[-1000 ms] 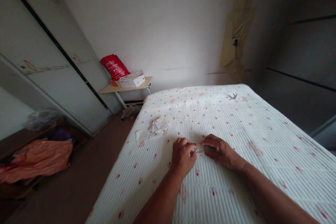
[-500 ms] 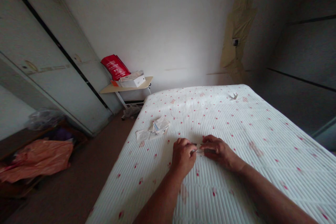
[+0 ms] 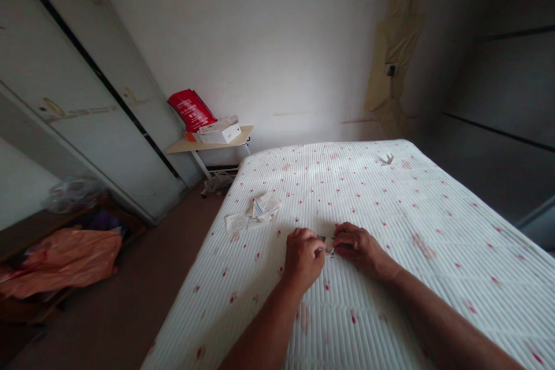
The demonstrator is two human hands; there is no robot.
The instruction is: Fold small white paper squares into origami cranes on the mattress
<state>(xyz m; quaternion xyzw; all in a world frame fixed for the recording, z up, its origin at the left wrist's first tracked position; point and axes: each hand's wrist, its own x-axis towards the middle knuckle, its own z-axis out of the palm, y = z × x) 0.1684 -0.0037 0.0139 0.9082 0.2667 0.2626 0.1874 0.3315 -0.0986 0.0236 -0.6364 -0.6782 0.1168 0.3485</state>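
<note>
No wording can be made out for certain from here. White lettering runs in lines across the glossy red plastic bag [image 3: 191, 110], rows of tiny print cover the loose off-white paper pieces [image 3: 266, 206], and a small dark mark sits on the white rectangular box [image 3: 222, 135], all too blurred to read.

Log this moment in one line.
left hand: pinching small paper piece | right hand: fingers at its other side | printed paper scraps: on mattress, left of hands | crumpled paper: far right
</note>
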